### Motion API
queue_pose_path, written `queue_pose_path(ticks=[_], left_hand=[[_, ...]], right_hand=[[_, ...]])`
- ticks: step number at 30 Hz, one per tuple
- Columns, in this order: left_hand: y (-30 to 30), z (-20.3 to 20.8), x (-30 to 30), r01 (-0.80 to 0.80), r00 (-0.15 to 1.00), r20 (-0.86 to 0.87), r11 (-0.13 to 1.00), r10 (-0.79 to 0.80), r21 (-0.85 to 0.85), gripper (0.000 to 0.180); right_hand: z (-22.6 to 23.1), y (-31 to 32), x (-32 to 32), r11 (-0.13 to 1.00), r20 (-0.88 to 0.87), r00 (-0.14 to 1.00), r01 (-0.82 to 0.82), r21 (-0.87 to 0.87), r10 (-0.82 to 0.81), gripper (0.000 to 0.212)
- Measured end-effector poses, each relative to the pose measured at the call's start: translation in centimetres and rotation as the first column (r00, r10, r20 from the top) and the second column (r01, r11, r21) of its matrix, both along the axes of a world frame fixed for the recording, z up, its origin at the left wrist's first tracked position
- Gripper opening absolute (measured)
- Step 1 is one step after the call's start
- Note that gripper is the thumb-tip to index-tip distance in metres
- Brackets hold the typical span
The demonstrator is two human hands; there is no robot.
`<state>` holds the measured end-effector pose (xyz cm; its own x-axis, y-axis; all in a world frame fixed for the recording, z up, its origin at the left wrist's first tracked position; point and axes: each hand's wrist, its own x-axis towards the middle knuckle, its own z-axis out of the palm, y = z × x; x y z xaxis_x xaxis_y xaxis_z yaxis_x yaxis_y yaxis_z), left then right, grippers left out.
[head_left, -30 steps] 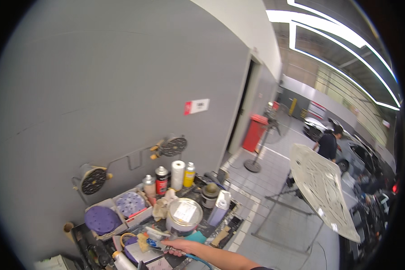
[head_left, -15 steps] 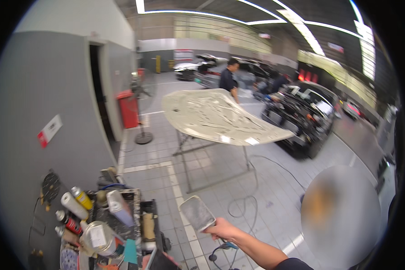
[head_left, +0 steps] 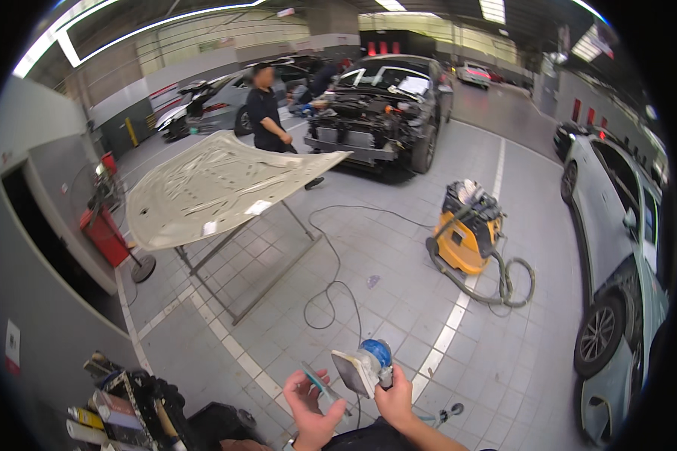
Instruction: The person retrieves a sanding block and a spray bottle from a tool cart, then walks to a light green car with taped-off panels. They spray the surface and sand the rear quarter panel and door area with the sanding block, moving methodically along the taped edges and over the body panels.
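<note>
sander (head_left: pixel 367 367): in right grip (head_left: pixel 396 397) | sheet (head_left: pixel 322 383): in left grip (head_left: pixel 314 412) | vacuum (head_left: pixel 465 244): beyond

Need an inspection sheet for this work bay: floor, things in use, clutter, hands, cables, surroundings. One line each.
Surface: grey tiled floor with white lines.
Things in use: sander with blue top; thin teal sheet, material unclear; pale car hood on a metal stand.
Clutter: crowded cart at lower left; small scrap on the tiles.
Hands: left hand holds the sheet; right hand grips the sander.
Cables: thin cable looping across the floor; thick hose beside the yellow vacuum.
Surroundings: co-worker behind the hood; car with exposed engine bay.
</note>
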<state>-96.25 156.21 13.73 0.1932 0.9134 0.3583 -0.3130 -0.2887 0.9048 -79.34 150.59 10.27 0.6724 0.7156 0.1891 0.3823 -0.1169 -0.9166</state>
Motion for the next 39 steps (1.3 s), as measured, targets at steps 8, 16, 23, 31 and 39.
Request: queue_pose_path(ticks=[8, 16, 23, 31, 39], left_hand=[[-1.9, 1.1, 12.0, 0.189, 0.974, -0.139, 0.979, -0.178, 0.07, 0.09], [-2.0, 2.6, 15.7, 0.355, 0.92, -0.186, 0.935, -0.346, 0.016, 0.09], [-1.3, 2.9, 18.3, 0.464, 0.869, -0.223, 0.884, -0.442, 0.052, 0.09], [0.5, 3.3, 20.2, 0.545, 0.815, -0.225, 0.838, -0.533, -0.011, 0.09], [2.7, 0.9, 21.7, 0.589, 0.768, -0.261, 0.805, -0.585, -0.069, 0.071]], right_hand=[[0.0, -3.6, 7.9, 0.977, -0.104, 0.986, 0.143, 0.161, -0.127, 0.049], [-0.8, -5.4, 10.0, 0.924, -0.153, 0.951, 0.298, 0.239, -0.267, 0.054], [0.0, -6.3, 10.9, 0.881, -0.146, 0.905, 0.424, 0.21, -0.401, 0.056], [-0.5, -4.7, 10.7, 0.835, -0.125, 0.848, 0.529, 0.152, -0.515, 0.048], [-3.5, -3.1, 13.5, 0.848, -0.519, 0.767, 0.511, 0.139, -0.377, 0.032]])
